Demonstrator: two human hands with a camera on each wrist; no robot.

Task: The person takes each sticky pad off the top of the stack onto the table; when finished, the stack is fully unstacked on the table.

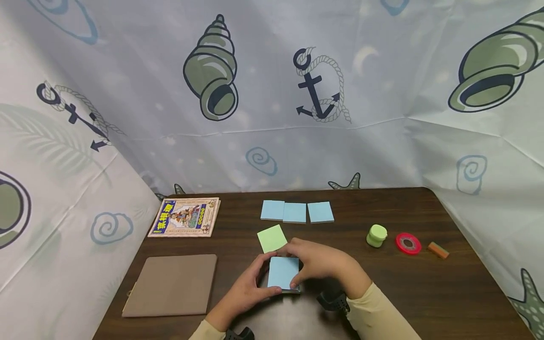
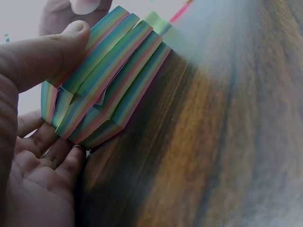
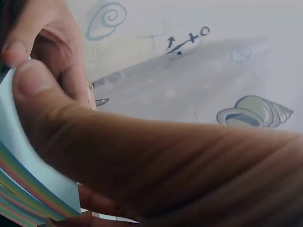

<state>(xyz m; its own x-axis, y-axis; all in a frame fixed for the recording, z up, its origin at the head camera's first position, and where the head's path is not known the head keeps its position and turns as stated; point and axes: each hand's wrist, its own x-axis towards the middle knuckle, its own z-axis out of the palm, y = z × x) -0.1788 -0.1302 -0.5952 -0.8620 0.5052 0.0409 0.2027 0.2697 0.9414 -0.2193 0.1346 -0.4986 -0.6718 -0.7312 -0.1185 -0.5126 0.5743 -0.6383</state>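
Note:
A thick stack of sticky note pads (image 1: 283, 273), blue on top, is between both hands near the front middle of the table. Its sides show multicoloured stripes in the left wrist view, where the pads (image 2: 109, 75) sit slightly uneven. My left hand (image 1: 250, 293) grips the stack from the left, thumb on one side and fingers on the other. From the right, my right hand (image 1: 326, 262) holds it with the thumb at the near corner and fingers at the far edge. Just beyond them lies a light green sticky pad (image 1: 272, 239).
Three blue sticky pads (image 1: 294, 213) form a row at the back. A picture book (image 1: 184, 218) and a brown notebook (image 1: 171, 286) lie left. Rightward are a light green lidded pot (image 1: 376, 235), a red disc (image 1: 408, 243) and a small orange-and-green block (image 1: 438, 250).

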